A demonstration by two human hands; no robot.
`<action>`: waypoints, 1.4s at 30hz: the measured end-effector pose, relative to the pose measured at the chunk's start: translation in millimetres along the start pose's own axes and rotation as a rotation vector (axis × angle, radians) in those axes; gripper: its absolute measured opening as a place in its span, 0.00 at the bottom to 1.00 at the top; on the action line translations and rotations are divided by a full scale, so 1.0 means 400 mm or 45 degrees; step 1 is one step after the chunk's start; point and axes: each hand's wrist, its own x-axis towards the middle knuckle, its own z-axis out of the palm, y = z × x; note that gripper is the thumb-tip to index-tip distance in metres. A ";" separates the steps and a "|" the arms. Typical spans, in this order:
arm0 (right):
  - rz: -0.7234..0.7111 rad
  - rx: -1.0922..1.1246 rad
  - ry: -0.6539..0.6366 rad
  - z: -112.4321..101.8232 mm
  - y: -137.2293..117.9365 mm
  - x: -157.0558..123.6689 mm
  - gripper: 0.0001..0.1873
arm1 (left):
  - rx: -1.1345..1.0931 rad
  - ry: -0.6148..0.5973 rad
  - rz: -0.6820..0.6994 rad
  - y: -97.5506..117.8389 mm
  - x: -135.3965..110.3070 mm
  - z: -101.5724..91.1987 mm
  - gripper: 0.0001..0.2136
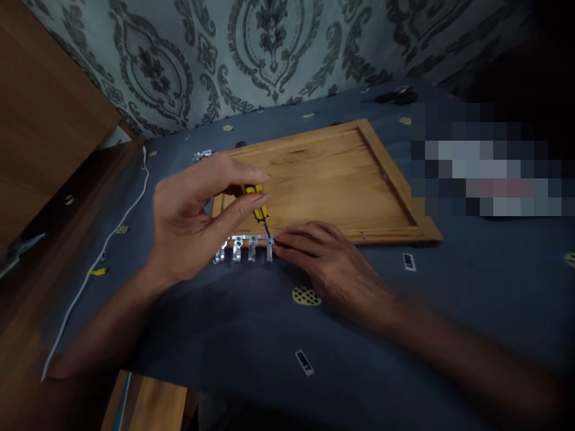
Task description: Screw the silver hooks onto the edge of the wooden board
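A wooden framed panel (323, 179) lies flat on a dark blue patterned cloth (251, 323). Along its near edge sits a row of several shiny metal hooks (242, 246). My left hand (197, 221) is closed around a small yellow and black screwdriver (258, 206), whose tip points down at the rightmost hook. My right hand (323, 257) lies palm down on the cloth, its fingertips pressed together against that hook beside the screwdriver tip.
A white cord (108, 239) runs down the cloth's left side. Brown wooden furniture (40, 120) stands at the left, patterned wallpaper (251, 54) behind. Small metal parts (202, 155) lie past the panel's far left corner; a dark object (398, 94) lies at the back right.
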 end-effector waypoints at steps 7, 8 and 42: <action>0.014 0.049 -0.017 0.006 0.009 -0.009 0.20 | 0.054 0.123 -0.109 0.003 0.003 -0.024 0.07; 0.011 0.044 -0.019 0.008 0.010 -0.010 0.21 | 0.041 0.092 -0.065 -0.002 0.002 -0.024 0.08; 0.030 -0.001 -0.044 0.004 0.004 -0.007 0.24 | 0.051 -0.025 -0.014 -0.009 -0.005 -0.006 0.08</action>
